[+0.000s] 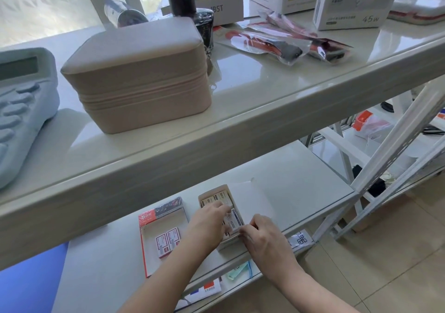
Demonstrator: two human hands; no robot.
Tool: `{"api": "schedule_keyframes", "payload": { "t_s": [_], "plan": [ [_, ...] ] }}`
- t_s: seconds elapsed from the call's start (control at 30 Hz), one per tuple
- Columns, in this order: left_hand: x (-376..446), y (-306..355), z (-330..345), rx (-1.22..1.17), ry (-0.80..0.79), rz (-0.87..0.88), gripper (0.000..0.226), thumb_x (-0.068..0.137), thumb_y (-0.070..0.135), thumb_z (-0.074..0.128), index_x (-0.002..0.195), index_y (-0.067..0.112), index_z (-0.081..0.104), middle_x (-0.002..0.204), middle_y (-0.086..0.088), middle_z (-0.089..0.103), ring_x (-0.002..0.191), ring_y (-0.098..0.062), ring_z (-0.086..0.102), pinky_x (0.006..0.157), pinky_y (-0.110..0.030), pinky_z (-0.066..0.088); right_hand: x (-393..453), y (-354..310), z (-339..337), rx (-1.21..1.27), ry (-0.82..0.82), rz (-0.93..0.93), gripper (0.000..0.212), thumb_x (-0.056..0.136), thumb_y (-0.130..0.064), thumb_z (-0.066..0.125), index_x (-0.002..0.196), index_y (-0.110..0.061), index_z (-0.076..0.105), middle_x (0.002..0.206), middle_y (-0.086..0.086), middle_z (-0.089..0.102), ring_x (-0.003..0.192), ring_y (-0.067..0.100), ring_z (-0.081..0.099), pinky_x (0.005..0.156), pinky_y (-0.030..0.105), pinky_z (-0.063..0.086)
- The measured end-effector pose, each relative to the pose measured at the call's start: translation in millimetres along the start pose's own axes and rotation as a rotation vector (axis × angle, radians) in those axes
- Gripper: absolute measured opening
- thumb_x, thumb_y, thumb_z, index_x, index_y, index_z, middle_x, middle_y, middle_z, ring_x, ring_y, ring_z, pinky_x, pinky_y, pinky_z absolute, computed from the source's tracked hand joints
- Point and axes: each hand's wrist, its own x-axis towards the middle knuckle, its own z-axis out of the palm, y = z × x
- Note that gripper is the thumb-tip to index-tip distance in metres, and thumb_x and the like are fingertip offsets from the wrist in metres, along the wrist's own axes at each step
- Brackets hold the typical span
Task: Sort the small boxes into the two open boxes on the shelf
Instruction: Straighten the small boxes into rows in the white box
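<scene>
Right hand: right hand at the near corner of the beige box, fingers pinched together on its rim or a small box there (cannot tell which); probably steadying it.
Left hand: left hand reaches into the same box, fingertips pressed on the small boxes inside; a grip cannot be told.
Red box: red box lies just left, open, two small boxes in it, much bare floor (room for more).
Lower shelf: lower shelf carries both open boxes near its front edge; bare surface to the right.
Headroom: upper shelf overhangs, so the hands must enter low from the front.
Far: pink case and calculator above, clear of the work.
</scene>
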Motion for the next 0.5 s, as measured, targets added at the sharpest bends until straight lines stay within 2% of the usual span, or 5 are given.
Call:
{"api": "schedule_keyframes", "payload": {
  "t_s": [0.17,0.33,0.5],
  "plan": [
    [1.0,1.6,0.8,-0.119,-0.042,-0.076,0.049,0.076,0.019,0.078,0.121,0.022,0.06,0.109,0.006,0.061,0.1,-0.016,0.058,0.09,-0.033,0.049,-0.4,1.6,0.8,0.001,-0.011,-0.004,0.007,0.092,-0.022,0.063,0.089,-0.016,0.066,0.079,0.0,0.05,0.07,0.017,0.044,0.057,0.03,0.047],
    [3.0,-1.1,3.3,-0.063,-0.11,-0.086,0.047,0.079,0.021,0.076,0.124,0.02,0.06,0.12,-0.001,0.058,0.111,-0.022,0.055,0.096,-0.038,0.046,0.3,3.8,4.2,0.003,0.005,-0.007,0.004,0.091,-0.018,0.064,0.087,-0.016,0.065,0.077,0.001,0.049,0.068,0.019,0.045,0.058,0.032,0.045],
    [8.2,2.8,7.2,0.008,-0.149,-0.102,0.042,0.08,0.02,0.075,0.12,0.018,0.062,0.119,-0.008,0.06,0.112,-0.028,0.056,0.096,-0.04,0.045,2.4,7.5,7.3,-0.009,-0.018,-0.023,0.005,0.09,-0.016,0.064,0.085,-0.017,0.063,0.076,0.0,0.047,0.066,0.018,0.043,0.057,0.031,0.041]
  ]
}}
